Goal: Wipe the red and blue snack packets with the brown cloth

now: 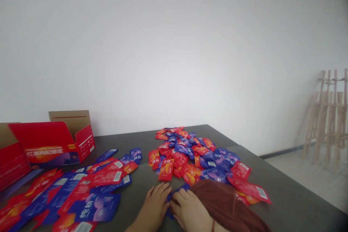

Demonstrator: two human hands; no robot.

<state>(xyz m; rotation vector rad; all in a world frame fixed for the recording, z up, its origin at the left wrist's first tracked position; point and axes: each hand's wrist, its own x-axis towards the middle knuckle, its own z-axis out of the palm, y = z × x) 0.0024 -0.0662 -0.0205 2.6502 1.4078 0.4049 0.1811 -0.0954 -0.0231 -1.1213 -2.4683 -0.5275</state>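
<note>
Low at the front of the dark table, my left hand and my right hand are close together. Between them is a blue sachet, mostly covered by their curled fingers. A brown sleeve is on my right arm and hides part of the pile behind it. Just beyond my fingertips lies an orange-red sachet, at the near edge of a mixed heap of red and blue sachets.
To the left, more red and blue sachets lie spread in overlapping rows. An open red carton stands behind them, beside a second red box cut off by the frame. Wooden easel-like frames lean at the far right wall.
</note>
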